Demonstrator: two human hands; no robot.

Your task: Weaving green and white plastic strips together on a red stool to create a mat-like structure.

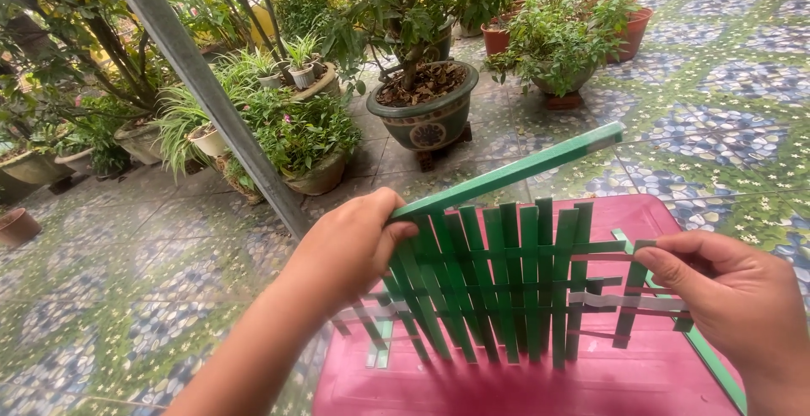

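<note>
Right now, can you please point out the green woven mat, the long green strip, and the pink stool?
green woven mat [506, 285], head view, on its middle upright strips.
long green strip [540, 165], head view, on its raised upper stretch.
pink stool [540, 386], head view, on its bare near surface.

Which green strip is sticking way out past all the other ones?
The long green strip along the mat's top edge, pinched by the left hand. It slants up to the right, far beyond the short upright strips woven into the mat.

Two bare forearms — no sleeves, watch or rings; left hand [350, 247] and right hand [734, 294] ungloved, nails short and plain.
</note>
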